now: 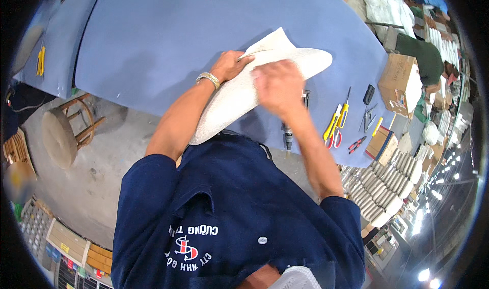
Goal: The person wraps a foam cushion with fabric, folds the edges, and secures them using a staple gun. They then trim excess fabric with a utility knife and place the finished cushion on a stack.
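A long curved piece covered in off-white fabric (232, 103) lies slanted across the table's near edge, its lower end against my body. A pointed flap of the fabric stands up at its far side. My left hand (230, 65) grips the far edge by this flap, thumb on top and fingers curled round. Over the middle of the piece is my right hand (279, 85), smeared by motion, so its fingers and anything in them cannot be made out. Partly hidden behind my right wrist, a dark power tool (288, 136) lies on the table.
Right on the blue table (168, 29) lie yellow-handled scissors (333, 123), a yellow screwdriver (345, 113), red pliers (357, 144) and a black block (369, 94). A cardboard box (400, 83) stands at the right edge. A round stool (61, 136) is at left; stacked pale pieces (382, 187) are at right.
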